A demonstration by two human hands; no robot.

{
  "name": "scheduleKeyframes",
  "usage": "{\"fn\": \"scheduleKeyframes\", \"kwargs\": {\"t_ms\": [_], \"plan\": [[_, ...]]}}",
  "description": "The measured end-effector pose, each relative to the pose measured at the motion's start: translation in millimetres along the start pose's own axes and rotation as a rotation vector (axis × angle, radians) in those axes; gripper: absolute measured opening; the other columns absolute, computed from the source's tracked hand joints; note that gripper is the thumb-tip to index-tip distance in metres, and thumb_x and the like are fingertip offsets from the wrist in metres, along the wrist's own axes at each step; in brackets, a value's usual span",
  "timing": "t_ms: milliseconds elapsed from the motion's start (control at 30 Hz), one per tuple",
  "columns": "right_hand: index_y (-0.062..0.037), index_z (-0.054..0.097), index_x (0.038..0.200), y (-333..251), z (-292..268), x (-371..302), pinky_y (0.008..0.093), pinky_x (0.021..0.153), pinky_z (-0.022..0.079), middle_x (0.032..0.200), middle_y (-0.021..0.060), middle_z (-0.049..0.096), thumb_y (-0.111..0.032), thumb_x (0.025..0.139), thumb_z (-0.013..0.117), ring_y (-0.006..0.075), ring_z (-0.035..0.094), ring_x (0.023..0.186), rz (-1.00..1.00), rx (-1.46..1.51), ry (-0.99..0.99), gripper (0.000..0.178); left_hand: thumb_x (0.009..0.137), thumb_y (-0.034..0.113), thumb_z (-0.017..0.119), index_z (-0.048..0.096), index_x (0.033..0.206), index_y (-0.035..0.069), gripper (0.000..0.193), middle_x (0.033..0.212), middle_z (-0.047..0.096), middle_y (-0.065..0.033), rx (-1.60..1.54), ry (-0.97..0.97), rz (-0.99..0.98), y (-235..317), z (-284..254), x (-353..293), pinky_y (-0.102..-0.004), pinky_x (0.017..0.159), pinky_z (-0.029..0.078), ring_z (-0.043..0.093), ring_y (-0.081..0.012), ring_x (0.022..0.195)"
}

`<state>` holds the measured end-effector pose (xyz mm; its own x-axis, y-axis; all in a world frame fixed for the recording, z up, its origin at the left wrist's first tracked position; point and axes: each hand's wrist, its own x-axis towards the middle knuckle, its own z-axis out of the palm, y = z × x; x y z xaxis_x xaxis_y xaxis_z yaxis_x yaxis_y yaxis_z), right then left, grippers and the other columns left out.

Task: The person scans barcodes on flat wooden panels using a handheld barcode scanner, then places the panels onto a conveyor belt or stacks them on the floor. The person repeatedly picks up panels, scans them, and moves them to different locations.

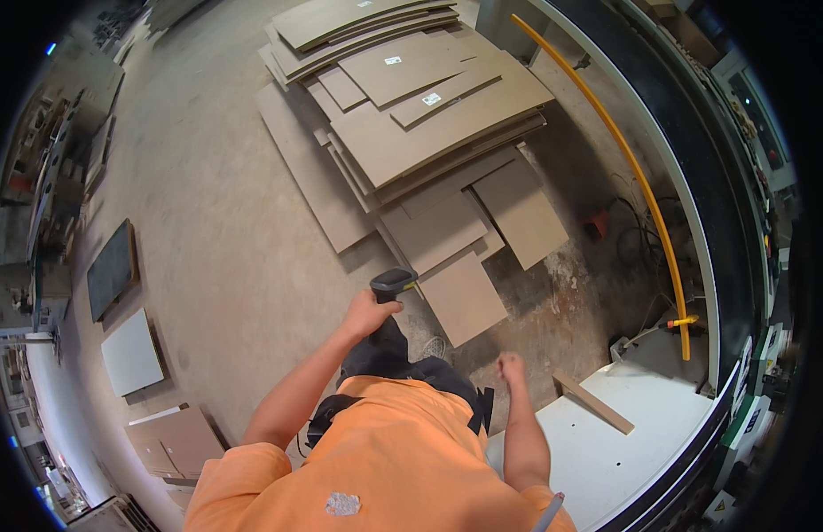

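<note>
Black scanner [393,284] held in the left hand [371,314], above the floor [252,266] beside the brown boards [465,117]. Right hand [511,366] curled, perhaps empty; hard to see. Could drop from a loose grip; could trip over board ends [465,301] sticking out. White labels [431,98] on boards, too tiny to read.

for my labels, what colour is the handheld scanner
The scanner is mostly black, clearest in the head view.

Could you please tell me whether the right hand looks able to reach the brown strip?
Probably yes: the right hand looks empty, and nothing visible stands between it and the brown strip.
</note>
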<state>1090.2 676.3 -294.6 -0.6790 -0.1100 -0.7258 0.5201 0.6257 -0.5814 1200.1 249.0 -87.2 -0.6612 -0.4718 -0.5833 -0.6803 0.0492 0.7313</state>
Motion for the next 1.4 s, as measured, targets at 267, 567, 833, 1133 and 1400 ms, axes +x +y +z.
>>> {"fn": "scheduleKeyframes", "kwargs": {"t_ms": [267, 567, 833, 1133, 1400], "plan": [[-0.0007, 0.065, 0.099, -280.2, 61.4, 138.7, 0.0296, 0.066, 0.053, 0.082, 0.0088, 0.07, -0.019, 0.091, 0.065, 0.0141, 0.067, 0.071, -0.239, 0.114, 0.268, 0.02, 0.073, 0.033, 0.077, 0.071, 0.09, -0.005, 0.042, 0.076, 0.07, -0.0163, 0.034, 0.002, 0.028, 51.9, -62.3, 227.8, -0.0356, 0.07, 0.051, 0.068, -0.0222, 0.074], [0.004, 0.061, 0.114, -434.3, 198.7, 142.2, 0.0383, 0.087, 0.053, 0.104, 0.0188, 0.07, -0.023, 0.09, 0.066, 0.0287, 0.069, 0.097, -0.153, -0.138, -0.015, 0.037, 0.075, 0.032, 0.075, 0.069, 0.094, -0.004, 0.041, 0.091, 0.066, -0.0229, 0.434, 0.166, 0.414, 159.5, -100.3, 506.5, -0.0459, 0.079, 0.052, 0.066, -0.0401, 0.084], [0.0058, 0.049, 0.126, -514.4, 208.5, 262.7, 0.0441, 0.1, 0.044, 0.123, 0.0252, 0.057, -0.027, 0.089, 0.067, 0.0404, 0.055, 0.115, -0.339, -0.215, 0.38, 0.053, 0.071, 0.026, 0.075, 0.068, 0.096, -0.006, 0.041, 0.081, 0.069, -0.0214, 0.153, -0.078, 0.214, 152.9, -80.2, 535.8, -0.0402, 0.072, 0.052, 0.07, -0.0301, 0.08], [0.0095, 0.062, 0.086, -511.4, 131.0, 322.7, 0.0459, 0.073, 0.048, 0.084, 0.0281, 0.066, -0.051, 0.093, 0.059, 0.0381, 0.066, 0.081, -0.152, 0.008, 0.302, 0.061, 0.077, 0.023, 0.076, 0.069, 0.098, 0.0, 0.032, 0.081, 0.068, -0.0032, -0.094, -0.564, 0.018, 127.0, -44.1, 360.9, -0.029, 0.074, 0.049, 0.059, -0.009, 0.079], [0.0049, 0.06, 0.083, -379.6, -46.9, 134.5, 0.0476, 0.068, 0.048, 0.078, 0.0279, 0.064, -0.045, 0.093, 0.062, 0.0426, 0.065, 0.076, -0.351, -0.164, 0.369, 0.051, 0.076, 0.011, 0.068, 0.063, 0.086, -0.001, 0.017, 0.072, 0.063, -0.0031, 0.426, -0.543, 0.411, 229.5, 15.1, 237.7, -0.0306, 0.061, 0.049, 0.058, -0.0085, 0.068]]}}
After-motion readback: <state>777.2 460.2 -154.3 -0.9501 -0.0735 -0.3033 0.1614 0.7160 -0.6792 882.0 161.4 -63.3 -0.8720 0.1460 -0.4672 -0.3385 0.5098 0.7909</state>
